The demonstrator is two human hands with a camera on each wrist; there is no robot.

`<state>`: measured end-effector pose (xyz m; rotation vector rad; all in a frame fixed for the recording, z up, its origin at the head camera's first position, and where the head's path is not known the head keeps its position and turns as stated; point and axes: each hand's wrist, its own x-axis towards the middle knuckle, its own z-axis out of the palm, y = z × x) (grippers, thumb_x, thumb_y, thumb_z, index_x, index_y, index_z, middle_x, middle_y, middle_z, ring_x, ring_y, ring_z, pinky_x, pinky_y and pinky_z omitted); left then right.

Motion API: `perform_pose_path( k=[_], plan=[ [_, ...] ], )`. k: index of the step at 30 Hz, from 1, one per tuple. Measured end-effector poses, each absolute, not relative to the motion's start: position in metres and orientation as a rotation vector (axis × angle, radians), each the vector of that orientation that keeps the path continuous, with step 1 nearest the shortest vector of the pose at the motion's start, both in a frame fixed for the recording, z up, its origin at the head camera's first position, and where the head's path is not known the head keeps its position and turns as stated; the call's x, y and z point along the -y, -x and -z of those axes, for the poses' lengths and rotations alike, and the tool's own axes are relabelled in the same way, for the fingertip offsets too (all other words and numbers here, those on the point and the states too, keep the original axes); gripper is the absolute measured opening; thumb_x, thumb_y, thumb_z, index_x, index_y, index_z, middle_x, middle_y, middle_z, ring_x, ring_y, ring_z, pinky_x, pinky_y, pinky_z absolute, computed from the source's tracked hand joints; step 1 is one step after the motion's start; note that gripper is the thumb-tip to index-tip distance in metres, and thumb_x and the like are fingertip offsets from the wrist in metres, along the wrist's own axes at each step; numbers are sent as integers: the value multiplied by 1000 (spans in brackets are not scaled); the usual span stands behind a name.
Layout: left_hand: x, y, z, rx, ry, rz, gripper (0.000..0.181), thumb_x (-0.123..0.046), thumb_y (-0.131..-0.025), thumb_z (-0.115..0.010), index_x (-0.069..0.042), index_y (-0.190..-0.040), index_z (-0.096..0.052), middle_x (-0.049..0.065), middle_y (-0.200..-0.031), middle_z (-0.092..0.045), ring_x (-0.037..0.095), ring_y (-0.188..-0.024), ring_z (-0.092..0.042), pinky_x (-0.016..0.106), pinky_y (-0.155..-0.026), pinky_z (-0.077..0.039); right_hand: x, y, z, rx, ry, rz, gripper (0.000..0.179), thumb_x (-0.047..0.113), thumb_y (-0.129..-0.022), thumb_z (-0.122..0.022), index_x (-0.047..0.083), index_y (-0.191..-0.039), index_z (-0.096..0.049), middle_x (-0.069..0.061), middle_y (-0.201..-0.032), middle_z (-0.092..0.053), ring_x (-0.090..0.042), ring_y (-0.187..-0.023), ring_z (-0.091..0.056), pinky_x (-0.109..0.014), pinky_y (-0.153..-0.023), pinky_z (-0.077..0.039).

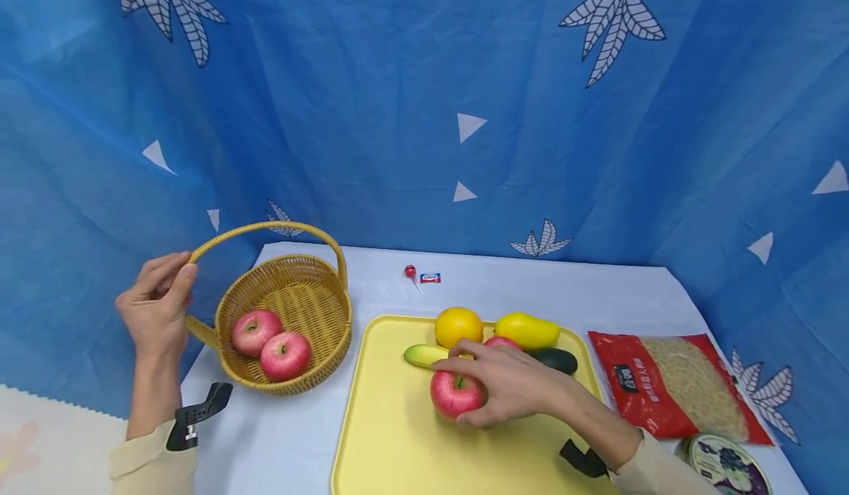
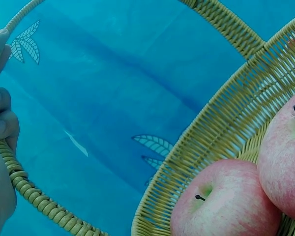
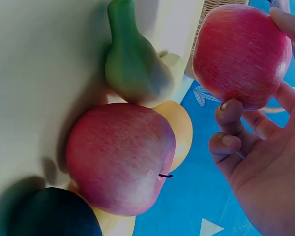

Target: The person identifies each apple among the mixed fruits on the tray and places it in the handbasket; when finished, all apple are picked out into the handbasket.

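Observation:
My left hand [image 1: 158,300] grips the arched handle of a wicker basket [image 1: 334,359], its fingers curled round the left side of the arch. Two red apples [image 1: 287,356] lie side by side in the basket; the left wrist view shows both apples [image 2: 226,201] close up. Over the yellow tray [image 1: 398,458], my right hand [image 1: 514,381] holds another red apple [image 1: 456,392] between thumb and fingers. In the right wrist view this held apple [image 3: 241,56] appears apart from a further apple [image 3: 118,157] among the tray's fruit, which my hand partly hides in the head view.
Along the tray's back lie an orange-yellow round fruit [image 1: 459,326], a long yellow fruit [image 1: 527,331], a green-yellow banana-like piece [image 1: 424,355] and a dark green oval one [image 1: 557,360]. A red bag [image 1: 676,384] and round tin [image 1: 726,465] stand right; a lollipop [image 1: 411,272] lies behind.

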<state>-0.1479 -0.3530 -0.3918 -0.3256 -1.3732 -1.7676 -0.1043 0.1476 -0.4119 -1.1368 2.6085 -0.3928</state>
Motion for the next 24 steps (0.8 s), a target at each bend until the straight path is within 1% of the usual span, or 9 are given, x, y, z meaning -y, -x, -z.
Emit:
perform_pose_path(
  k=[9,14,17,21,24],
  plan=[
    [352,147,392,1371,332,1776,26,20,-83,-68,26,-107,-63,12,-91,-70,12,-52,-45,15,-46,-37,-142,108,413,-2621,1160,404,72,66,-78,-72,51,-144,-46,11,-131,-50,-7,-103,-53,-31,-79,-52],
    [352,148,391,1366,334,1780,25,20,-83,-68,26,-107,-63,12,-90,-70,12,-52,-45,15,-46,-36,-138,110,414,-2635,1179,403,71,67,-79,-71,50,-144,-46,12,-131,-50,-5,-102,-53,-33,-81,-50],
    [352,148,391,1367,334,1781,25,20,-83,-68,26,-107,-63,11,-89,-69,13,-51,-44,16,-45,-34,-135,112,413,-2645,1187,391,72,67,-79,-71,51,-144,-46,12,-132,-50,-6,-104,-52,-35,-83,-49],
    [353,148,392,1368,336,1773,25,20,-83,-68,26,-107,-63,11,-88,-70,13,-50,-43,16,-45,-33,-130,114,413,-2644,1195,405,73,65,-78,-73,50,-145,-45,11,-132,-50,-8,-103,-53,-33,-82,-50],
    [353,149,392,1370,344,1760,25,20,-83,-68,27,-106,-63,11,-87,-70,12,-50,-43,16,-44,-33,-126,116,412,-2645,1205,434,73,64,-78,-74,51,-144,-44,12,-131,-51,-9,-99,-55,-31,-79,-51]
  ],
)
